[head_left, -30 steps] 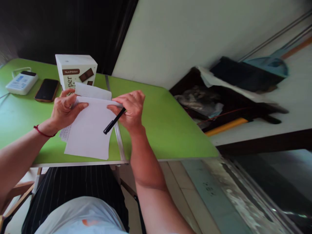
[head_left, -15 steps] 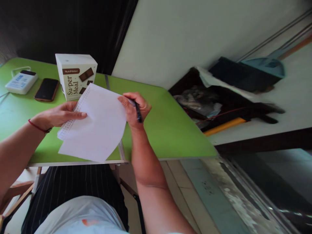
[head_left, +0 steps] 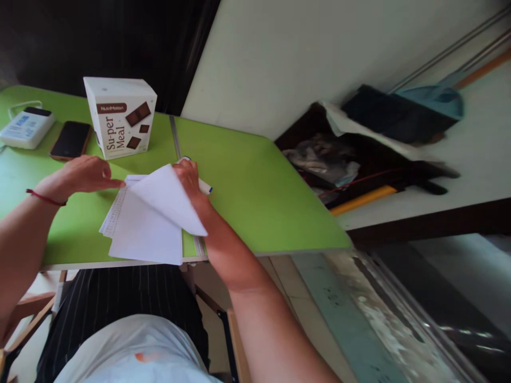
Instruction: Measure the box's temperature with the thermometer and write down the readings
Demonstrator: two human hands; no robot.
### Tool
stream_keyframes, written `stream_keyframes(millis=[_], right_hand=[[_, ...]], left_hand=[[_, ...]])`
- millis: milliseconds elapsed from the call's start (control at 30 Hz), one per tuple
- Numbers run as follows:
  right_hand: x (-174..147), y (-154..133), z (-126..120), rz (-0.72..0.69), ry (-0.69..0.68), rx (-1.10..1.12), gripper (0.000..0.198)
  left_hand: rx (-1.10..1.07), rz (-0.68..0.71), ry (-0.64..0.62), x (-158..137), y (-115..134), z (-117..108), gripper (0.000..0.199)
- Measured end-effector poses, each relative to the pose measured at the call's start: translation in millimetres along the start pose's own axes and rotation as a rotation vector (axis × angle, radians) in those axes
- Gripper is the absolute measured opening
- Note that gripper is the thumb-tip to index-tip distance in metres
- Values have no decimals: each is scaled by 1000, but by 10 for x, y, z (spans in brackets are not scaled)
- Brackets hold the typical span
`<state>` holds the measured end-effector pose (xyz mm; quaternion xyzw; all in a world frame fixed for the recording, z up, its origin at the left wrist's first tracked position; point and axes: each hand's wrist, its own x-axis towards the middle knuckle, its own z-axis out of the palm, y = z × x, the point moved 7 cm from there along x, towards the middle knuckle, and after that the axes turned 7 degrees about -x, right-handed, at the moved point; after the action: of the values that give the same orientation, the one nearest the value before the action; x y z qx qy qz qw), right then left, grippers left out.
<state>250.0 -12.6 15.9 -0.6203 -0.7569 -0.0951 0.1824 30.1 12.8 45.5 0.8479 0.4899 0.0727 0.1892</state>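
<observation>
A stack of white paper sheets [head_left: 147, 234] lies low on the green table in front of me, with rows of small writing showing along its left edge. My right hand [head_left: 187, 176] is closed on the far edge of the top sheet [head_left: 170, 194], which is lifted and bent over the others. Beside and partly under that hand is a slim white object with a dark blue end [head_left: 206, 186]; whether the hand holds it I cannot tell. My left hand [head_left: 90, 174] has its index finger stretched to the stack's far left corner, other fingers partly curled.
A white chocolate-meal box [head_left: 123, 119] stands behind the paper. A dark phone [head_left: 72, 140] and a white device with a cable [head_left: 27, 127] lie to its left. The green table [head_left: 255, 202] ends at the right, near a cluttered shelf [head_left: 319, 154].
The stack has come down toward the table. My left hand has loosened from it and shifted left. My right hand has moved left, bending the top sheet; its black pen no longer shows.
</observation>
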Motion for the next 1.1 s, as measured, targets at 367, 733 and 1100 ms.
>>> stream_keyframes(millis=[367,733,1100], right_hand=[[-8,-29,30,42,30,-24,27],[-70,65,-190,-7,388,384,50],[-130,-217,-14,56,241,936,48]], left_hand=[[-87,334,-87,47,329,408,49],[164,202,-329,-100,384,559,126],[229,159,-325,-235,552,661,141]])
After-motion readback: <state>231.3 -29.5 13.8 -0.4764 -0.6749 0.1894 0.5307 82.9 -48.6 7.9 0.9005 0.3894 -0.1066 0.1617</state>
